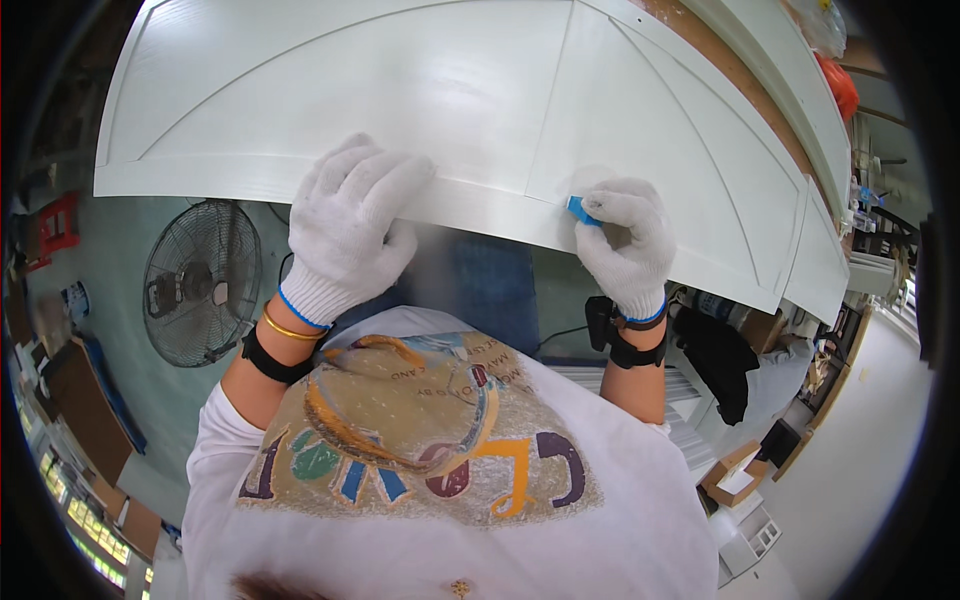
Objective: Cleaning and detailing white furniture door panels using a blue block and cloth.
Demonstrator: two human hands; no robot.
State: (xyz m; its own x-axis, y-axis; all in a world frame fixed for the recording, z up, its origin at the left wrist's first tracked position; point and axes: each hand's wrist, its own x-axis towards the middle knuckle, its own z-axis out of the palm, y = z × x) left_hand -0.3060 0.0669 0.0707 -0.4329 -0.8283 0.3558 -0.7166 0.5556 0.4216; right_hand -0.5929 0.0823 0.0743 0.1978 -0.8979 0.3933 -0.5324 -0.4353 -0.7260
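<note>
A large white panel with raised trim strips lies in front of me. My left hand, in a white knitted glove, rests on its near edge; the fingers lie stretched over the surface and the thumb is beside the edge. Farther right, my right hand, gloved alike, is closed in a pinch around a small blue block. That block is at the panel's near border strip, close to a vertical trim strip. My fingers cover part of it, so its exact kind cannot be made out.
A black floor fan stands below the panel's left end. Another long white board lies beyond the panel at the far right. Dark cloth and an open cardboard box are at the right, and a red plastic item is far left.
</note>
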